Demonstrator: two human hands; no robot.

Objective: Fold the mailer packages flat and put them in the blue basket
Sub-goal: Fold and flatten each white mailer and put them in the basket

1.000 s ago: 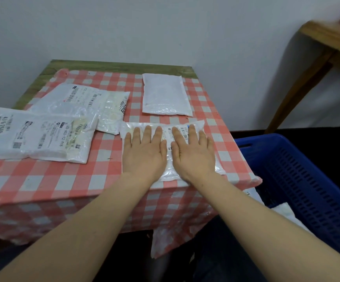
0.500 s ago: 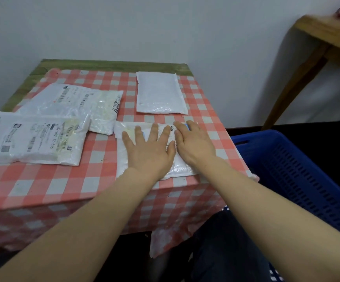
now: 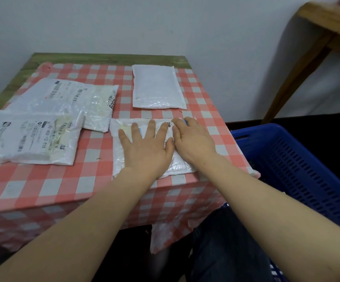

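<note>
Both hands are lying flat and released, palms down, on a white mailer (image 3: 122, 159) at the desk's (image 3: 63, 186) near right corner: left hand (image 3: 146, 149), right hand (image 3: 193, 141). The blue basket (image 3: 299, 165) is sitting just right of the desk. Farther back, three more mailers (image 3: 157, 87) are lying flat.
</note>
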